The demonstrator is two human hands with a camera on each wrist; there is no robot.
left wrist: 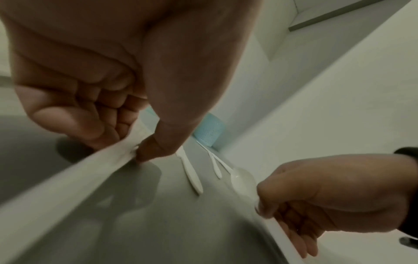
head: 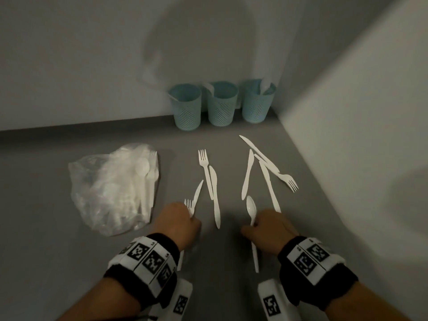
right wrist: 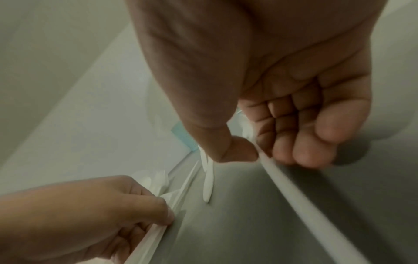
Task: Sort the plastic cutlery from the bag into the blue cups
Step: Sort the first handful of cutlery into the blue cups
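From the head view, three blue cups (head: pixel 219 103) are standing in a row against the back wall, well beyond both hands; white handles are poking out of them. The left hand (head: pixel 177 224) is pinching a white fork (head: pixel 188 205), its tines showing just past the fingers. The right hand (head: pixel 268 230) is pinching a spoon (head: pixel 251 208), bowl pointing ahead, handle trailing back under the palm. Between the fingers and the cups, loose pieces are lying on the grey counter (head: pixel 69 251): five knives and two more forks, as far as I can count. One clear bag (head: pixel 111 188) of cutlery is sitting to the left of the left hand. The wall on the right is closing in beside the right hand.

From the left wrist, the thumb and curled fingers (left wrist: pixel 97 132) are clamping a blurred white handle (left wrist: pixel 68 178); one cup (left wrist: pixel 209 132) is showing beyond them.

From the right wrist, the thumb and fingers (right wrist: pixel 285 148) are closing on the spoon's handle (right wrist: pixel 316 205), bare counter lying on the right.
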